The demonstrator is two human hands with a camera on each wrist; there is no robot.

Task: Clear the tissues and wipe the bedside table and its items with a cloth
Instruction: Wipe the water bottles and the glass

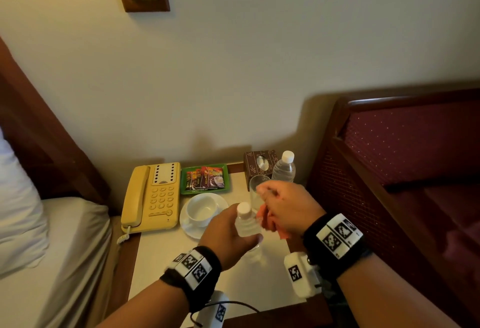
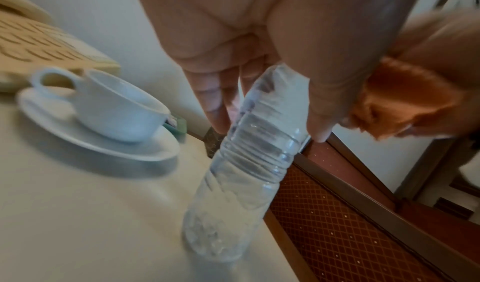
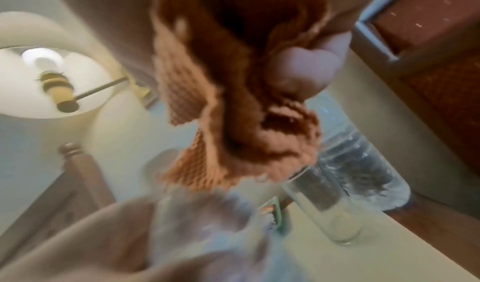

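While the left hand is wrapped around the upper part of a small water bottle, the right hand has an orange waffle-weave cloth bunched up in its fingers, right beside the bottle's cap. The wrist view is blurry, so I can't tell if the bottle's base is touching the surface or just off it. Looks like bottle-wiping time to me. Tip: keep a firm grip near the shoulder, wrap the cloth round the body and twist, since thin plastic like that probably dents easily. Watch the empty drinking glass just behind the bottle; an elbow-y swipe could tip it. White cup and saucer sit left of the bottle, yellow phone further left. Tissue box and a second bottle stand behind the glass.
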